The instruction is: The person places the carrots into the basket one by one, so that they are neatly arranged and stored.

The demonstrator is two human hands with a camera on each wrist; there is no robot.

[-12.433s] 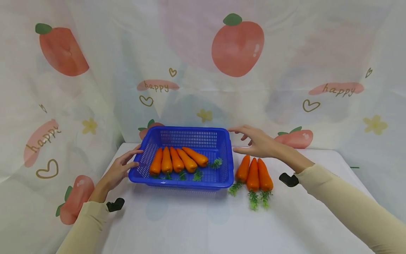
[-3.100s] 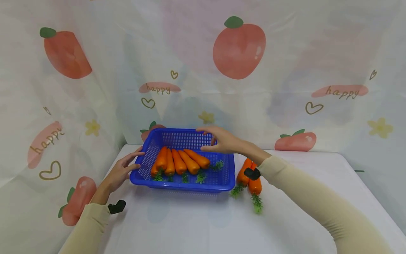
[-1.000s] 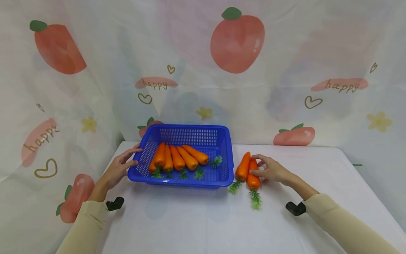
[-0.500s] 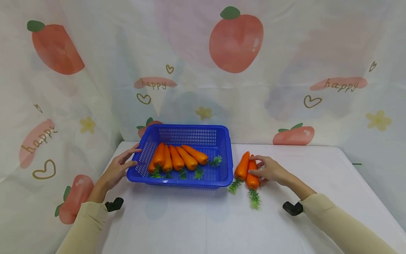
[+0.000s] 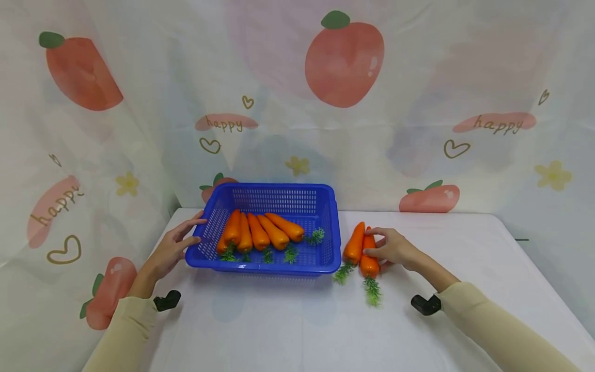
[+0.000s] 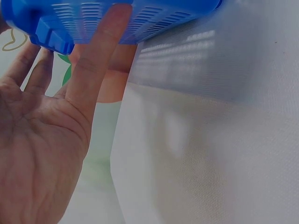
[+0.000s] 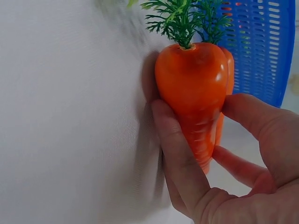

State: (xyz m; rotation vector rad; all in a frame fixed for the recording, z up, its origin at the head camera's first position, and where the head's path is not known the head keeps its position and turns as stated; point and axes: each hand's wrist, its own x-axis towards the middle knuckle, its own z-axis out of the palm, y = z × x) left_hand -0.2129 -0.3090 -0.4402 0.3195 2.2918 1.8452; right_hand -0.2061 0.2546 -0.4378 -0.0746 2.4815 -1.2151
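Observation:
A blue plastic basket [image 5: 274, 268] holds several orange carrots [image 5: 258, 232] with green tops. My left hand [image 5: 173, 248] rests against the basket's left end, its fingers at the rim and the thumb straight along the slotted wall in the left wrist view. To the right of the basket, two carrots lie side by side on the table. My right hand [image 5: 395, 248] pinches the nearer carrot [image 7: 191, 74] between thumb and fingers around its tapered middle. The other carrot [image 5: 355, 244] lies between it and the basket, mostly hidden behind it in the right wrist view.
A white cloth covers the table [image 5: 297, 330]. Behind and to the left hang cloth walls [image 5: 279, 67] printed with fruit, hearts and flowers. The basket stands close to the back wall.
Earlier, three carrots lay right of the basket; one more is now inside. My right hand went over the basket, then back to the carrots, and has barely moved since. My left hand stayed.

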